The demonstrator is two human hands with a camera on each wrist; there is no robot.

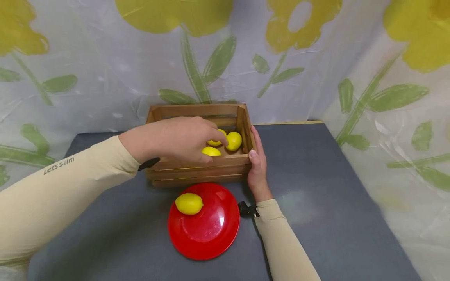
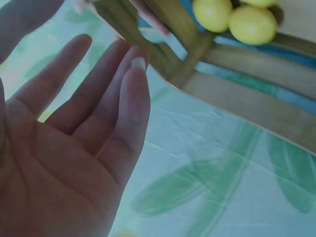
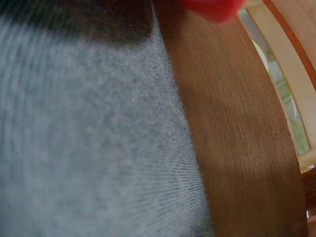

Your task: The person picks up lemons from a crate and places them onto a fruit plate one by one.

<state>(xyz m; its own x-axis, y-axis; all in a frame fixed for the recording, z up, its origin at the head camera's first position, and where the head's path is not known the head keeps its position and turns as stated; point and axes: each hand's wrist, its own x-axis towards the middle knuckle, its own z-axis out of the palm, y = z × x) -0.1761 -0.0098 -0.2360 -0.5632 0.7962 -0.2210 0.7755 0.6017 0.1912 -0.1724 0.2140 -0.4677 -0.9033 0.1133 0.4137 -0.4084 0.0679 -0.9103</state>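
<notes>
My left hand [image 1: 179, 136] reaches across the front of a slatted wooden crate [image 1: 200, 171], its fingers loosely bent beside the lemons inside. The left wrist view shows an empty palm [image 2: 64, 158] with the fingers apart from the fruit. Several yellow lemons [image 1: 233, 141] lie in the crate's right part; the left hand hides the rest of the inside. My right hand [image 1: 258, 168] holds the crate's right front corner, thumb at the rim and fingers along the outer side. On a round red plate [image 1: 207, 234] in front of the crate sits another lemon [image 1: 189, 203].
Crate and plate stand on a dark grey table [image 1: 316, 207]. A whitish sheet [image 1: 137, 70] printed with yellow flowers hangs behind the table and along its right side. The right wrist view is mostly table and a wooden slat [image 3: 232, 128].
</notes>
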